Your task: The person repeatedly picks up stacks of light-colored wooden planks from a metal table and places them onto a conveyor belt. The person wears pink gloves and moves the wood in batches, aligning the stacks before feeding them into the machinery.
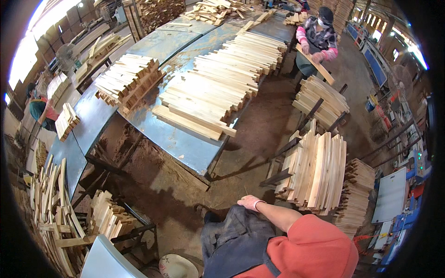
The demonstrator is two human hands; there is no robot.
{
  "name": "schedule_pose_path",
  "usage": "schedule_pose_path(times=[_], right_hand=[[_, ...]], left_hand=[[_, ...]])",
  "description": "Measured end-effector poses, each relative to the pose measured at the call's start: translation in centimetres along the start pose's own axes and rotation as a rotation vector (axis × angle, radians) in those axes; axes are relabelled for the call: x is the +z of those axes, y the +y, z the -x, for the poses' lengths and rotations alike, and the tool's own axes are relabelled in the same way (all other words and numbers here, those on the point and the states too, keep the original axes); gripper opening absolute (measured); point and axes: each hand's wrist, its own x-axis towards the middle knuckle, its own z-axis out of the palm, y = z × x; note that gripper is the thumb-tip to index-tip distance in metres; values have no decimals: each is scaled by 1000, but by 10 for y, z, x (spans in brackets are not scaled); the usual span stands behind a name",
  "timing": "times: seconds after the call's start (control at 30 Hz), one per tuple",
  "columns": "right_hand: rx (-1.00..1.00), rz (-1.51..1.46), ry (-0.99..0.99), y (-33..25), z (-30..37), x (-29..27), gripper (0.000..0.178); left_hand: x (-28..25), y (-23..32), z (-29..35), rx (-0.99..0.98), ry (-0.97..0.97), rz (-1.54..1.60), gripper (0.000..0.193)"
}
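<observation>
My right hand (251, 202), in a pale pink glove, rests at the upper edge of my dark apron (238, 238), by my knee. Its fingers lie loosely over the cloth and I see nothing held in them. The bare forearm leads back to a red sleeve. My left hand is out of sight. Nearest to the right hand, on its right, a stack of light wooden strips (315, 171) lies on a dark metal rack (277, 177). Ahead stands a blue-grey metal table (185, 150), bearing a long row of wooden strips (211, 88).
On the right, a co-worker (317, 39) in pink gloves holds a board (320, 69) beside another wood stack (320, 99). A second person (41, 109) is at far left. Long strips (53, 208) pile at lower left. A pale hat-like object (177, 266) lies near me.
</observation>
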Motion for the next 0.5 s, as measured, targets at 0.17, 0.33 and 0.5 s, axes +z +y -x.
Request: schedule_pose_path(times=[0.17,0.33,0.5], right_hand=[[302,43,-132,-17,-7,-25,66],[-18,244,-23,-30,-47,-67,58],[63,22,123,-105,-80,-123,55]], left_hand=[[-28,91,-65,114,6,-16,23],[7,255,-109,148,-17,60,34],[69,412,-136,194,-131,48,40]])
